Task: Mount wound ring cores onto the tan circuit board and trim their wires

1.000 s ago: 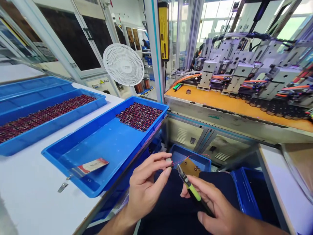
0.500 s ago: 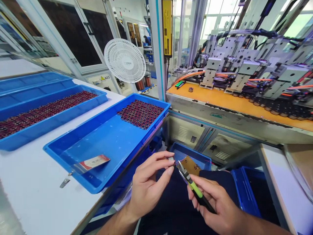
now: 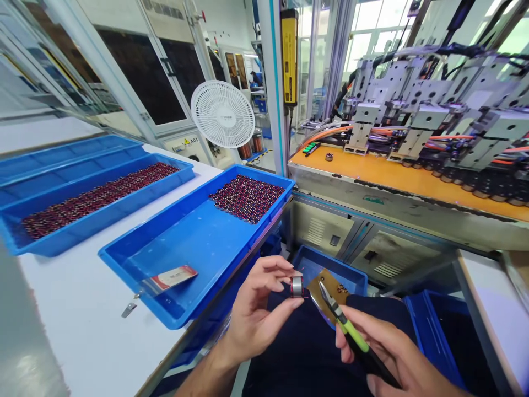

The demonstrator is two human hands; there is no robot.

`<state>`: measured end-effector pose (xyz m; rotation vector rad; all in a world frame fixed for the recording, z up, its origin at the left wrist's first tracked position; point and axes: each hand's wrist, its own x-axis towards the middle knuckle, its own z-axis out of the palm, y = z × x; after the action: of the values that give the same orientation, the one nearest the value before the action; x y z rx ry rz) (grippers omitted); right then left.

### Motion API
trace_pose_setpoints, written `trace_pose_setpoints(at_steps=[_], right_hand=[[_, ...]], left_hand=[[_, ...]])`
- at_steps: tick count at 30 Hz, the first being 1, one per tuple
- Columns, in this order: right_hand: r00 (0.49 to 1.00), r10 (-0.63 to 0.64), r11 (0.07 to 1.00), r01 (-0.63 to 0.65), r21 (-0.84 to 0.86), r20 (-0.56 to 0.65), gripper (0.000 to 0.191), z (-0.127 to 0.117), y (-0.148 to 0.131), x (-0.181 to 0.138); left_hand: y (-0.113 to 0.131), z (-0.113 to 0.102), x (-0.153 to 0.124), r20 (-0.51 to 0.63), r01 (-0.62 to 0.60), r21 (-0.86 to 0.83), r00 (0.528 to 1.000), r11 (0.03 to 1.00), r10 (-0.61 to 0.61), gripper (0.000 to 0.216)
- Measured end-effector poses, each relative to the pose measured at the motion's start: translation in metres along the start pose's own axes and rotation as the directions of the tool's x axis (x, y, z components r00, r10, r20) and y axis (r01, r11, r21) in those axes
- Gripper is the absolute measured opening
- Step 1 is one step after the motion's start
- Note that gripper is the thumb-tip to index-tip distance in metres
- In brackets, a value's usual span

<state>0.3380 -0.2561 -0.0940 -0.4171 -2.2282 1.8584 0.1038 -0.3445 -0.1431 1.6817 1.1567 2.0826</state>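
Note:
Between the thumb and fingertips of my left hand (image 3: 254, 317) is a small motor stator (image 3: 296, 286), a silvery ring with red edges, held on its side. My right hand (image 3: 384, 339) is wrapped round a pair of cutting pliers (image 3: 354, 334) with green and black handles. The pliers' jaws point up and left, a short way right of the stator and apart from it. Beyond the pliers, a brown sheet (image 3: 328, 281) with several tiny parts on it lies in a low blue bin (image 3: 359, 277).
On the white table at left, a blue tray (image 3: 185, 237) holds packed stators (image 3: 250, 198) at its far end and a card (image 3: 174, 277) near its front. Another tray (image 3: 99, 207) of stators stands behind. A machine (image 3: 417, 124) over an orange bench and a white fan (image 3: 223, 114) are farther back.
The view has shifted, so the surroundings sit farther right and slightly lower. The stator has turned so its silvery side shows. The pliers have drawn a little away from it.

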Motion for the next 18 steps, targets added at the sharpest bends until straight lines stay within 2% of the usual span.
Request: trace_pose_setpoints(at_steps=[4, 8, 11, 18], right_hand=[[0.999, 0.040, 0.999, -0.040, 0.026, 0.016, 0.065, 0.002, -0.013, 0.003], [0.998, -0.066, 0.997, 0.066, 0.039, 0.004, 0.086, 0.004, -0.011, 0.008], [0.994, -0.099, 0.995, 0.098, 0.014, 0.038, 0.098, 0.003, -0.004, 0.009], [0.998, -0.059, 0.996, 0.058, 0.069, 0.023, 0.092, 0.009, -0.006, 0.012]], left_hand=[[0.000, 0.002, -0.002, -0.018, -0.011, -0.007, 1.000, 1.000, 0.011, 0.051], [0.002, 0.004, -0.004, -0.016, 0.009, 0.022, 1.000, 1.000, -0.009, 0.053], [0.003, 0.005, -0.005, -0.022, 0.025, 0.040, 0.999, 0.999, -0.025, 0.049], [0.003, 0.006, -0.004, -0.011, 0.025, 0.047, 1.000, 0.999, -0.025, 0.047]])
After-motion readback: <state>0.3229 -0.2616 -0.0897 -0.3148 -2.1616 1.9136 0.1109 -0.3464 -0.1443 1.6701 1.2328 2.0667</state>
